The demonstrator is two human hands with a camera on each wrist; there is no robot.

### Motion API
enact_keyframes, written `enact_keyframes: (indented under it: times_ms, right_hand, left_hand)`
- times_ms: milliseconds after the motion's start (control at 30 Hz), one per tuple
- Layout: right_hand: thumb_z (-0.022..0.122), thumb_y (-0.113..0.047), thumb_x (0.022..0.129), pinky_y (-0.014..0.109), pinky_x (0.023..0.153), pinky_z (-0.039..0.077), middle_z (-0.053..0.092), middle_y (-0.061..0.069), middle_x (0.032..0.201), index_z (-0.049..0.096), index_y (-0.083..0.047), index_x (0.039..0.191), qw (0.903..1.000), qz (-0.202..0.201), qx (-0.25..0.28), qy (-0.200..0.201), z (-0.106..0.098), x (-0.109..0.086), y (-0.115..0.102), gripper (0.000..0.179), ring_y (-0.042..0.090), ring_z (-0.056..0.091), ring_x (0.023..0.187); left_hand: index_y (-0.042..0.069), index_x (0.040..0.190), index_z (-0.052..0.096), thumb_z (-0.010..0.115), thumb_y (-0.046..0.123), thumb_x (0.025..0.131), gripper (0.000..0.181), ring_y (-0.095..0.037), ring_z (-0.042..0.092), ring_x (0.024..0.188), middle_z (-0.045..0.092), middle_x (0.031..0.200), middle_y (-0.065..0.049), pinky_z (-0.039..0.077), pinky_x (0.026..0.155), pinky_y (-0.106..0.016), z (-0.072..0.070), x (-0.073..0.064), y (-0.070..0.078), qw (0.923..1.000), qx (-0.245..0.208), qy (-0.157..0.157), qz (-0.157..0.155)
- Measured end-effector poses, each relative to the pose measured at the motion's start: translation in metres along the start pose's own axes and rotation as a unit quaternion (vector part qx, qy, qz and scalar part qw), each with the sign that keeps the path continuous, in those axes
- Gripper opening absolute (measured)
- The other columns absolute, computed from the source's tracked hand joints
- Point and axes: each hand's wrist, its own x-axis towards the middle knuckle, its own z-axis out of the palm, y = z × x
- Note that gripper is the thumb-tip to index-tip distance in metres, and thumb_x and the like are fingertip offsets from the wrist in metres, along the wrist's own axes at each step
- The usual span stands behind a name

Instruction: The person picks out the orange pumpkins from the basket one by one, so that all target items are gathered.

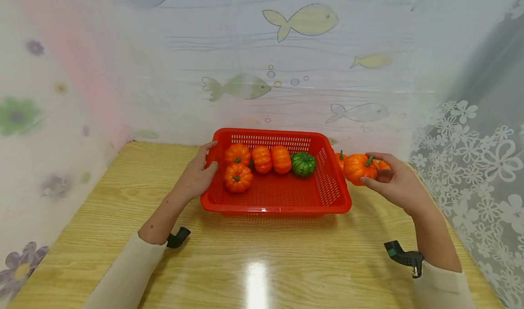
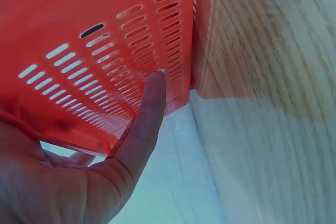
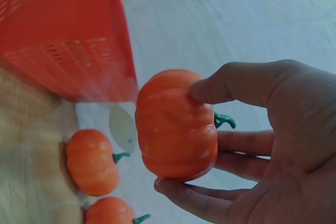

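Note:
A red plastic basket [image 1: 278, 209] with slotted walls stands on the table. My left hand [image 1: 199, 174] grips its left rim; in the left wrist view one finger [image 2: 149, 111] lies along the outside of the slotted wall [image 2: 68, 3]. Inside, several orange toy pumpkins [image 1: 238, 178] are grouped at the left and middle, with a green pumpkin [image 1: 304, 164] to their right. Just outside the right rim, my right hand [image 1: 403, 186] holds an orange pumpkin [image 3: 176, 129] with a green stem between thumb and fingers, raised above the table.
Two more orange pumpkins [image 3: 93, 162] rest on the table right of the basket, partly hidden behind the held one in the head view. The wooden table [image 1: 229, 259] meets a fish-patterned wall covering [image 1: 163, 99] at the back. A white flower-patterned lace curtain [image 1: 487, 163] hangs at the right.

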Motion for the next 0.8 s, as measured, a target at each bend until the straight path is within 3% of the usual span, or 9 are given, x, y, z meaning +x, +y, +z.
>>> enact_keyframes:
  times_ms: [333, 500, 633, 800]
  right_hand:
    - [0.077, -0.012, 0.097, 0.020, 0.078, 0.057, 0.040, 0.031, 0.155, 0.044, 0.008, 0.152, 0.9992, 0.002, -0.012, -0.039, 0.006, 0.006, 0.021, 0.067, 0.054, 0.065, 0.113]
    - [0.080, -0.020, 0.096, 0.032, 0.078, 0.057, 0.044, 0.026, 0.153, 0.043, 0.003, 0.153, 0.9965, 0.029, -0.029, -0.073, 0.008, 0.007, 0.029, 0.072, 0.050, 0.064, 0.115]
    - [0.082, -0.019, 0.094, 0.040, 0.079, 0.057, 0.049, 0.025, 0.141, 0.044, 0.003, 0.153, 0.9953, 0.034, -0.023, -0.087, 0.013, 0.009, 0.032, 0.073, 0.052, 0.063, 0.116]
    - [0.082, -0.016, 0.093, 0.045, 0.081, 0.060, 0.052, 0.027, 0.139, 0.047, 0.005, 0.150, 0.9947, 0.031, -0.028, -0.094, 0.018, 0.012, 0.037, 0.071, 0.050, 0.065, 0.112]
  left_hand:
    - [0.018, 0.170, 0.019, 0.043, 0.020, 0.112, 0.062, -0.041, 0.060, 0.131, 0.049, 0.152, -0.024, 0.058, 0.099, -0.058, 0.000, 0.000, -0.001, 1.0000, -0.004, -0.002, -0.001]
    - [0.019, 0.170, 0.019, 0.042, 0.021, 0.112, 0.062, -0.041, 0.060, 0.131, 0.050, 0.152, -0.024, 0.058, 0.099, -0.057, 0.000, 0.001, -0.001, 1.0000, -0.004, -0.002, -0.001]
    - [0.019, 0.170, 0.019, 0.042, 0.021, 0.112, 0.062, -0.041, 0.060, 0.131, 0.049, 0.152, -0.024, 0.058, 0.099, -0.058, 0.000, 0.001, -0.001, 1.0000, -0.001, -0.001, -0.002]
    - [0.019, 0.170, 0.019, 0.042, 0.021, 0.112, 0.062, -0.041, 0.060, 0.131, 0.049, 0.152, -0.024, 0.058, 0.099, -0.058, 0.000, 0.000, 0.000, 1.0000, 0.000, -0.001, -0.001]
